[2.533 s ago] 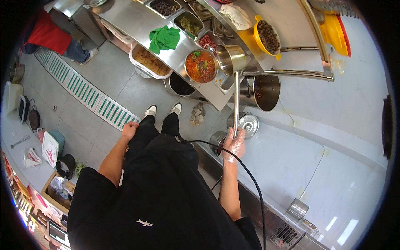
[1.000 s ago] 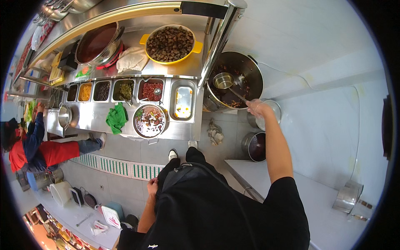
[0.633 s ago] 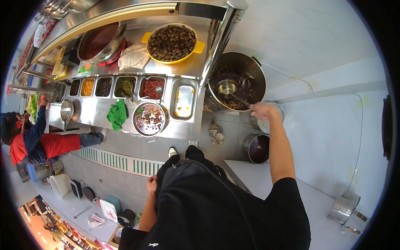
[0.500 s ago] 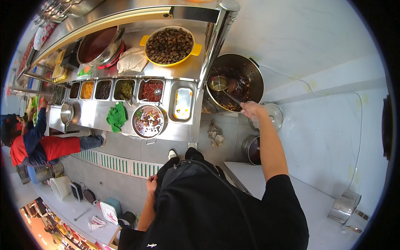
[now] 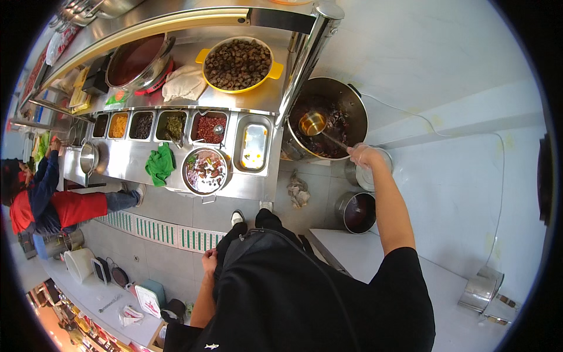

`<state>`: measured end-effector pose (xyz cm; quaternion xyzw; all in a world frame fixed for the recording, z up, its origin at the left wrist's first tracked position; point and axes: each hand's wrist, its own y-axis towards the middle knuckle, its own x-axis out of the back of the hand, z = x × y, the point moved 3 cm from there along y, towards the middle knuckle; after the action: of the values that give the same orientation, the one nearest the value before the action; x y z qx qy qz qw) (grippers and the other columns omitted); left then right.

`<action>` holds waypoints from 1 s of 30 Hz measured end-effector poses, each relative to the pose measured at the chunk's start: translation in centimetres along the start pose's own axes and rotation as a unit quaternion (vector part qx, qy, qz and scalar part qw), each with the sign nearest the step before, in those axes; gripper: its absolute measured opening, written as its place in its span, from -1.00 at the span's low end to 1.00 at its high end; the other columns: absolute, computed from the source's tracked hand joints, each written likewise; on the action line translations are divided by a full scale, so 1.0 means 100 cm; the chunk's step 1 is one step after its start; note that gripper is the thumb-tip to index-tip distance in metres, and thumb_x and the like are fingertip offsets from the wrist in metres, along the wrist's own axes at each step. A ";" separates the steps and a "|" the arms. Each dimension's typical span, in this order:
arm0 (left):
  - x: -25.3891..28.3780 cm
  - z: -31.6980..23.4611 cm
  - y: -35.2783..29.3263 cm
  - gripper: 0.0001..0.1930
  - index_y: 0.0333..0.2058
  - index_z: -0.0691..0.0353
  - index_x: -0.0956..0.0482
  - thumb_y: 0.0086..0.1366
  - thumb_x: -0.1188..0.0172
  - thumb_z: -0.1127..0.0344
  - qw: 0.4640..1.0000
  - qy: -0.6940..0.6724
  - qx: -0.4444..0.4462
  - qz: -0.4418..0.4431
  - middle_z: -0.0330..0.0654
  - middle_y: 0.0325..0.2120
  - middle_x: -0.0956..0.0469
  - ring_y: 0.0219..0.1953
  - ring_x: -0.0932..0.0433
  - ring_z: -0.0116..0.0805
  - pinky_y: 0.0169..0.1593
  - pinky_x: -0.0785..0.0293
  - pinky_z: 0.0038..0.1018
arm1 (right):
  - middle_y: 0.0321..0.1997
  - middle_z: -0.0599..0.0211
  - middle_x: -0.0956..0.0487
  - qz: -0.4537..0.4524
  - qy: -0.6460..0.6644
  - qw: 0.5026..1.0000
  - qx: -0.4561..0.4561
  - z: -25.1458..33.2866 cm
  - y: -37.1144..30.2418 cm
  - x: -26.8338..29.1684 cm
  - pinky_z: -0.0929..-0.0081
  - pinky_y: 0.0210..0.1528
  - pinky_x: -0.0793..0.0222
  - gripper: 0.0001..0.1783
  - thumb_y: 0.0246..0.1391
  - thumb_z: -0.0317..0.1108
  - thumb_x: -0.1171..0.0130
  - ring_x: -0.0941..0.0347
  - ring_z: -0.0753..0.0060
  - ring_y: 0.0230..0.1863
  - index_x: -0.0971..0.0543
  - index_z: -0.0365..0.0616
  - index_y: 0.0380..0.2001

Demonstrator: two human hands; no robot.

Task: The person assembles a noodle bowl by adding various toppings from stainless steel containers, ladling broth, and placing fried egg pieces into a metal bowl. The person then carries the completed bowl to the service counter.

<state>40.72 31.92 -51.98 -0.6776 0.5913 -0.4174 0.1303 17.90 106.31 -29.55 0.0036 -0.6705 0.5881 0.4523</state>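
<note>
My right hand (image 5: 365, 156) is closed round the handle of a ladle (image 5: 312, 124). The ladle's bowl holds a clear amber liquid and hangs over a tall metal stockpot (image 5: 359, 114), inside its rim as seen from above. Dark red-brown liquid with bits of solid matter lies in the pot. Down at my left side, next to my thigh, is my left hand (image 5: 209, 260) with its fingers curled in; whatever may be in them is hidden. A round metal lid (image 5: 382, 164) is partly behind my right hand.
Left of the pot runs a steel counter (image 5: 126, 164) with ingredient pans, a green cloth (image 5: 160, 164) and a round pan (image 5: 205, 171). A yellow-handled pot (image 5: 239, 64) stands on the shelf. A smaller pot (image 5: 356, 212) and a rag (image 5: 298, 190) are on the floor. A co-worker (image 5: 44, 202) stands far left.
The ladle has tilted and moved slightly right within the pot's outline, its amber contents now showing plainly. My right hand has shifted right. The co-worker's arms have moved a little.
</note>
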 end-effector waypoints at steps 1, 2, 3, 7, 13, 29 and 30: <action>0.002 -0.001 -0.001 -0.76 -0.14 0.31 -0.71 0.25 -0.31 0.33 1.000 0.002 -0.001 0.004 -0.14 -0.31 -0.71 -0.26 -0.61 -0.42 -0.08 -0.53 -0.47 | -0.26 -0.03 -0.69 -0.058 -0.077 0.995 0.039 0.005 0.000 -0.001 0.08 -0.22 -0.55 -0.59 0.34 -0.08 -0.01 -0.65 -0.04 -0.11 -0.67 -0.21 -0.23; 0.002 -0.003 -0.002 -0.76 -0.14 0.32 -0.71 0.25 -0.31 0.34 1.000 0.024 -0.011 0.005 -0.14 -0.31 -0.71 -0.26 -0.62 -0.41 -0.08 -0.53 -0.47 | -0.16 -0.06 -0.69 -0.102 -0.067 0.993 0.003 0.007 0.002 0.000 0.09 -0.14 -0.56 -0.59 0.35 -0.08 -0.02 -0.62 -0.07 -0.01 -0.68 -0.20 -0.14; 0.002 -0.005 -0.002 -0.76 -0.14 0.32 -0.71 0.25 -0.31 0.34 0.999 0.045 -0.021 0.007 -0.13 -0.30 -0.71 -0.25 -0.62 -0.41 -0.07 -0.53 -0.46 | -0.05 -0.09 -0.68 -0.146 -0.057 0.987 -0.034 0.009 0.004 0.000 0.10 -0.05 -0.57 -0.57 0.35 -0.09 -0.02 -0.60 -0.10 0.09 -0.68 -0.19 -0.06; 0.009 0.013 -0.012 -0.75 -0.13 0.33 -0.70 0.25 -0.31 0.35 0.999 0.053 -0.009 -0.009 -0.11 -0.28 -0.72 -0.21 -0.65 -0.38 -0.03 -0.54 -0.44 | 0.04 0.09 -0.69 -0.204 -0.132 0.964 -0.106 0.028 -0.020 0.017 0.17 0.05 -0.57 -0.65 0.35 -0.16 -0.02 -0.63 0.03 0.09 -0.71 -0.09 -0.07; 0.007 0.034 -0.012 -0.74 -0.11 0.32 -0.71 0.26 -0.28 0.35 1.000 0.019 0.004 -0.015 -0.09 -0.28 -0.72 -0.21 -0.64 -0.38 -0.02 -0.53 -0.45 | 0.09 0.10 -0.67 -0.174 -0.182 0.963 -0.100 0.016 -0.010 0.006 0.16 0.09 -0.55 -0.63 0.36 -0.16 -0.01 -0.62 0.04 0.11 -0.69 -0.07 -0.01; -0.002 0.002 0.019 -0.74 -0.14 0.31 -0.72 0.25 -0.30 0.31 0.997 0.056 -0.052 -0.003 -0.05 -0.23 -0.73 -0.14 -0.67 -0.27 0.05 -0.51 -0.38 | -0.25 -0.20 -0.67 -0.201 0.050 0.976 -0.064 -0.040 -0.080 -0.013 0.09 -0.16 -0.52 -0.41 0.34 0.13 -0.07 -0.65 -0.11 -0.22 -0.63 -0.29 -0.13; -0.002 0.008 0.027 -0.74 -0.14 0.31 -0.71 0.26 -0.30 0.30 0.998 0.047 -0.050 0.009 -0.05 -0.23 -0.73 -0.13 -0.67 -0.26 0.05 -0.51 -0.39 | -0.39 -0.02 -0.58 -0.192 0.124 0.972 -0.055 -0.045 -0.087 -0.019 0.18 -0.32 -0.40 -0.42 0.34 0.16 -0.07 -0.52 0.07 -0.39 -0.62 -0.25 -0.18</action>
<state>39.43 31.12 -54.35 -0.6578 0.6229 -0.4172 0.0723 26.42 106.15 -24.31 0.0343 -0.6269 0.4484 0.6362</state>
